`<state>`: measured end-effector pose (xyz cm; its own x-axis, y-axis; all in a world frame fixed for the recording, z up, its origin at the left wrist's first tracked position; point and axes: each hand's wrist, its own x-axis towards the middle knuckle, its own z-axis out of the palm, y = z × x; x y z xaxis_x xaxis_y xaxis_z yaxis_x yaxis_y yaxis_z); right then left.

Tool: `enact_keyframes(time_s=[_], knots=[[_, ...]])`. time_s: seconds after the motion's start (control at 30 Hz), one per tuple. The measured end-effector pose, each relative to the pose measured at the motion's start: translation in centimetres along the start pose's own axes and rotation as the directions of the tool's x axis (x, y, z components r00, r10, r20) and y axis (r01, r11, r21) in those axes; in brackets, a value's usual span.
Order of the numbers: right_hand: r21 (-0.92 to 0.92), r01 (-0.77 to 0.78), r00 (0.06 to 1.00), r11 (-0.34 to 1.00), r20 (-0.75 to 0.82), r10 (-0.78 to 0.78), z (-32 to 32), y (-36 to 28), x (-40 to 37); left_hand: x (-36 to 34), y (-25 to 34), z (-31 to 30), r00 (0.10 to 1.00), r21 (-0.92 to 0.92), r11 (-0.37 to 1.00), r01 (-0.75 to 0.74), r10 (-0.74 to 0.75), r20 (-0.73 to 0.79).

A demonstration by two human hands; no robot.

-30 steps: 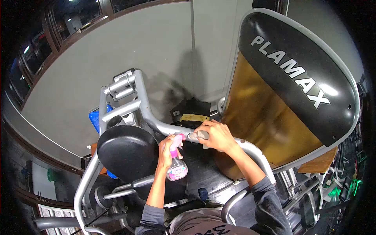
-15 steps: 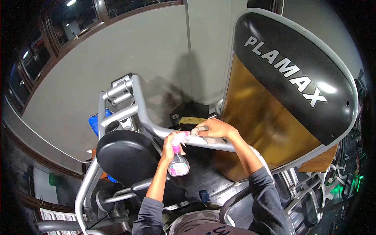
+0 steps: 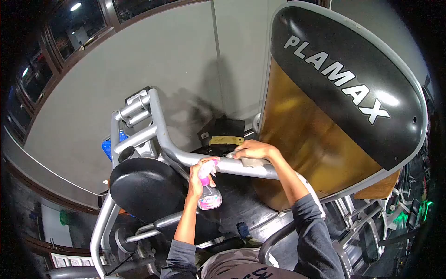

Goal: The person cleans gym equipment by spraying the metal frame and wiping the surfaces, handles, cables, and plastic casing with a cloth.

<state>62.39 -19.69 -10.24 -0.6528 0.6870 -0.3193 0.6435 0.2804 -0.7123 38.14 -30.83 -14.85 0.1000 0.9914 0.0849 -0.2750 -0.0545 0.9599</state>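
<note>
At the left of the frame, a round black pad (image 3: 146, 186) sits below a silver tube frame (image 3: 174, 151), whose thick bar bends and goes toward the centre. Near the middle, the left hand (image 3: 197, 176) has its grip closed around the neck of a spray bottle (image 3: 210, 199). It holds the bottle high, near the pink trigger, perhaps because this lets the body hang freely below and leaves the spout directed to the right, close beside the bar. The body of the bottle is transparent, with a pink and white label; what is inside looks colourless, and I cannot tell how full it is. A little to the right of the centre, a pale cloth (image 3: 254, 162) lies over the bar. The right hand (image 3: 253, 149) has its grip bent around this cloth from above, partly closed, probably so that the cloth stays between the fingers and the metal. Farther right stands the large machine panel (image 3: 320, 130), gold below and black above, with the letters PLAMAX.
</note>
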Motion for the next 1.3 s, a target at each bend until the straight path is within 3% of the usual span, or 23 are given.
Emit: enact_keyframes(time_s=[0.07,0.2,0.23,0.3,0.37,0.43,0.5,0.57,0.63,0.73,0.83,0.97,1.03,1.1,1.3], knots=[[0.157,0.015,0.999,0.987,0.027,-0.019,0.8,0.3,1.3,0.0,0.0,-0.1,1.0,0.026,0.999,0.022,-0.022,-0.002],[0.179,-0.148,0.988,0.973,-0.005,0.151,0.5,1.0,0.2,-0.1,0.2,0.0,1.0,0.072,0.997,-0.012,0.011,0.017],[0.114,-0.193,0.981,0.975,0.022,0.192,-0.3,0.7,-0.4,-0.1,0.3,0.1,0.999,0.088,0.995,-0.036,0.035,0.01],[0.148,-0.206,0.978,0.967,0.069,0.198,-1.5,-0.1,-2.3,-0.1,0.1,0.1,0.999,0.07,0.997,-0.036,0.036,0.008],[0.185,-0.196,0.98,0.963,0.011,0.197,-1.4,-0.4,-3.3,-0.3,-0.1,0.1,0.999,0.046,0.998,-0.031,0.031,0.007],[0.056,-0.164,0.974,0.985,-0.147,0.171,-0.7,0.1,-2.8,-0.3,-0.2,0.4,0.999,0.027,0.999,-0.045,0.045,-0.016],[-0.055,0.064,0.991,0.996,-0.116,-0.07,-0.1,-0.9,-2.6,-0.4,-0.6,-0.2,0.999,0.018,0.999,-0.033,0.033,0.0],[-0.184,0.215,0.937,0.959,-0.239,-0.256,1.2,-3.3,-3.4,-0.5,-0.9,-0.2,1.0,0.008,1.0,-0.017,0.017,0.014],[-0.179,0.196,0.934,0.964,-0.265,-0.239,1.7,-5.0,-4.8,-0.5,-0.6,0.1,0.998,0.012,0.998,-0.06,0.06,-0.005],[-0.388,0.101,0.927,0.916,-0.298,-0.228,1.5,-4.6,-6.8,-0.6,-0.6,0.4,0.996,0.018,0.997,-0.08,0.08,-0.024],[-0.387,-0.096,0.967,0.917,-0.255,-0.006,-0.1,-3.0,-9.2,-0.8,-0.8,0.2,0.996,0.0,0.996,-0.087,0.087,-0.012],[-0.4,0.007,0.925,0.917,-0.345,-0.158,0.7,-3.8,-9.2,-0.9,-0.9,0.3,0.995,-0.005,0.995,-0.103,0.103,-0.011],[-0.42,0.139,0.81,0.897,-0.473,-0.346,2.9,-4.9,-7.8,-0.9,-0.8,0.5,0.993,0.024,0.993,-0.113,0.113,-0.031],[-0.459,0.124,0.77,0.88,-0.514,-0.377,4.9,-5.6,-7.0,-0.9,-0.9,0.8,0.991,0.023,0.992,-0.127,0.127,-0.038],[-0.42,0.065,0.885,0.905,-0.395,-0.247,3.3,-4.5,-10.6,-1.1,-0.6,0.8,0.99,0.046,0.989,-0.137,0.138,-0.031]])
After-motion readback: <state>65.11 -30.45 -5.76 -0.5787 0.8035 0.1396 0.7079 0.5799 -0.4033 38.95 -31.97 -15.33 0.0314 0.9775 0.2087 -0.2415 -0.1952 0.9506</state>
